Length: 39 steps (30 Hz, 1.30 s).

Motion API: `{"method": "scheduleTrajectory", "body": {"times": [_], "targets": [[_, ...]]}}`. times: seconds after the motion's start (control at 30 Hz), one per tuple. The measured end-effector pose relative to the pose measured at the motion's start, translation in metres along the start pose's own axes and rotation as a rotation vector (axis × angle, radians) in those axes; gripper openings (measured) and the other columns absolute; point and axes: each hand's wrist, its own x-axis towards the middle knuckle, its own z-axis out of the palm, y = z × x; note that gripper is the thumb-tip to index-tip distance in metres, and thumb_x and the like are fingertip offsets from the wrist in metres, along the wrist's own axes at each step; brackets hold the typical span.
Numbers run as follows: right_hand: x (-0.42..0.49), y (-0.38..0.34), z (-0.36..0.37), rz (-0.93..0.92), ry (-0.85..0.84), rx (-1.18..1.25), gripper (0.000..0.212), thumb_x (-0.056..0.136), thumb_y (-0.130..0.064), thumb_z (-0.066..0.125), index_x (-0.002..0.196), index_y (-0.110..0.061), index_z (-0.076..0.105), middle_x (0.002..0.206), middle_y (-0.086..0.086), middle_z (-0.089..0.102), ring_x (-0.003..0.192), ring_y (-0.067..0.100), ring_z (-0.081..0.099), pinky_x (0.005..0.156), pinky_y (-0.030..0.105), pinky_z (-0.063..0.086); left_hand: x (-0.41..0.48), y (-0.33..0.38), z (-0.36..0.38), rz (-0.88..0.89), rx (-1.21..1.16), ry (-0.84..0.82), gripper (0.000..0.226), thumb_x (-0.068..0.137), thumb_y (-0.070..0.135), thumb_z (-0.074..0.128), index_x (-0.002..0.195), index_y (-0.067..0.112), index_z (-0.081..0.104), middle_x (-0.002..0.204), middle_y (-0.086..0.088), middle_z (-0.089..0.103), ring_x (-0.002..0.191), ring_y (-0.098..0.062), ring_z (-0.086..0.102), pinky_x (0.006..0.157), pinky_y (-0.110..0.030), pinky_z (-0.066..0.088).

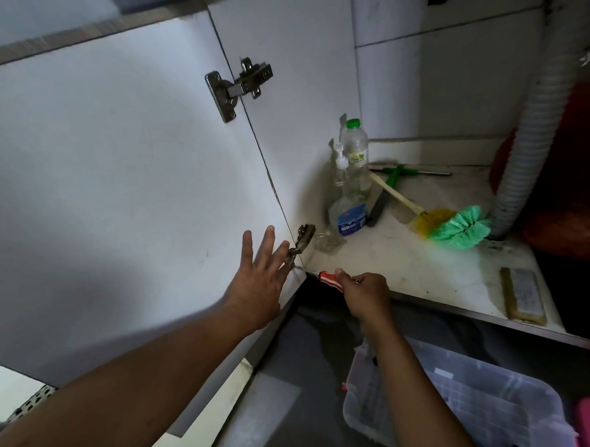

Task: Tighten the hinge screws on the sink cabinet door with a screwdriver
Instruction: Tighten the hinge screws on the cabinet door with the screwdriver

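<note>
Gripping red screwdriver (325, 279) in our right hand (364, 294), tip at lower hinge (299, 245) | left hand (260, 274) flat, fingers spread on cabinet door (118, 182) | bottle (351, 204) labels unreadable

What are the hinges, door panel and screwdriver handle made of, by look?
Upper hinge and lower hinge: bare metal, grey sheen with glints. Door panel: smooth white, probably laminated board; core unseen. Screwdriver handle: glossy red with white stripes, likely plastic.
</note>
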Motion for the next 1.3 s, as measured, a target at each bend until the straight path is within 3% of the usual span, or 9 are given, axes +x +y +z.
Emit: {"method": "scheduleTrajectory", "body": {"times": [0.1, 0.23, 0.4, 0.53, 0.63, 0.8, 0.9, 1.0, 1.3], "targets": [[-0.001, -0.003, -0.006, -0.057, -0.056, -0.035, 0.045, 0.083, -0.041, 0.073, 0.118, -0.017, 0.057, 0.105, 0.002, 0.064, 0.085, 0.013, 0.062, 0.060, 0.021, 0.050, 0.000, 0.001, -0.002, -0.003, -0.005, -0.008, 0.097, 0.087, 0.078, 0.037, 0.161, 0.024, 0.008, 0.169, -0.016, -0.006, 0.143, -0.058, -0.029, 0.101, -0.083, -0.023], [-0.002, 0.001, -0.019, -0.290, -0.088, -0.216, 0.040, 0.079, -0.023, 0.080, 0.111, -0.023, 0.056, 0.113, 0.002, 0.066, 0.091, 0.009, 0.060, 0.057, 0.006, 0.040, 0.000, 0.000, -0.005, -0.001, -0.014, -0.015, 0.098, 0.085, 0.080, 0.037, 0.161, 0.025, 0.009, 0.170, -0.016, -0.005, 0.143, -0.058, -0.028, 0.101, -0.083, -0.024], [-0.012, 0.007, -0.017, -0.522, 0.009, -0.434, 0.041, 0.087, -0.039, 0.069, 0.124, -0.022, 0.060, 0.119, 0.000, 0.065, 0.109, 0.015, 0.060, 0.075, 0.017, 0.044, 0.000, 0.001, -0.002, -0.003, -0.014, -0.016, 0.099, 0.085, 0.080, 0.038, 0.161, 0.025, 0.008, 0.169, -0.017, -0.006, 0.144, -0.058, -0.028, 0.102, -0.082, -0.023], [-0.008, 0.000, -0.013, -0.440, -0.008, -0.368, 0.037, 0.089, -0.041, 0.067, 0.117, -0.018, 0.065, 0.111, 0.003, 0.069, 0.098, 0.015, 0.064, 0.076, 0.026, 0.056, 0.001, 0.000, -0.001, -0.002, -0.016, -0.015, 0.099, 0.085, 0.080, 0.039, 0.161, 0.025, 0.009, 0.169, -0.016, -0.005, 0.144, -0.058, -0.028, 0.102, -0.082, -0.023], [-0.004, 0.001, -0.010, -0.333, 0.014, -0.286, 0.034, 0.087, -0.041, 0.069, 0.109, -0.015, 0.070, 0.102, 0.002, 0.073, 0.080, 0.007, 0.059, 0.060, 0.016, 0.044, 0.001, 0.000, -0.002, -0.001, -0.007, -0.008, 0.098, 0.086, 0.079, 0.038, 0.161, 0.024, 0.010, 0.169, -0.016, -0.004, 0.144, -0.058, -0.027, 0.101, -0.082, -0.024], [0.004, -0.003, -0.005, -0.186, 0.021, -0.227, 0.032, 0.085, -0.045, 0.070, 0.096, -0.015, 0.074, 0.085, -0.003, 0.070, 0.062, -0.001, 0.049, 0.051, 0.016, 0.035, -0.001, 0.000, -0.004, -0.002, -0.004, -0.014, 0.098, 0.087, 0.078, 0.037, 0.162, 0.022, 0.005, 0.169, -0.017, -0.007, 0.143, -0.058, -0.028, 0.100, -0.082, -0.025], [0.008, -0.004, -0.003, -0.140, 0.008, -0.210, 0.027, 0.084, -0.045, 0.070, 0.088, -0.019, 0.072, 0.082, -0.003, 0.069, 0.062, 0.000, 0.049, 0.049, 0.018, 0.034, 0.000, 0.000, -0.005, 0.000, -0.014, -0.013, 0.097, 0.088, 0.077, 0.037, 0.162, 0.022, 0.005, 0.169, -0.016, -0.007, 0.144, -0.057, -0.028, 0.101, -0.082, -0.023], [0.007, -0.003, -0.004, -0.158, 0.009, -0.202, 0.033, 0.085, -0.044, 0.070, 0.099, -0.014, 0.073, 0.095, 0.002, 0.073, 0.066, 0.003, 0.052, 0.049, 0.016, 0.033, -0.001, 0.000, -0.005, 0.000, -0.014, -0.015, 0.097, 0.087, 0.078, 0.037, 0.162, 0.023, 0.006, 0.169, -0.016, -0.007, 0.144, -0.057, -0.027, 0.102, -0.082, -0.022], [-0.015, -0.003, -0.019, -0.288, 0.011, -0.245, 0.029, 0.085, -0.041, 0.072, 0.101, -0.018, 0.068, 0.080, -0.010, 0.062, 0.066, -0.003, 0.053, 0.054, 0.015, 0.039, -0.001, -0.002, -0.005, 0.003, -0.042, -0.005, 0.101, 0.082, 0.084, 0.032, 0.161, 0.027, 0.009, 0.170, -0.014, -0.003, 0.146, -0.056, -0.025, 0.105, -0.080, -0.021]]}}
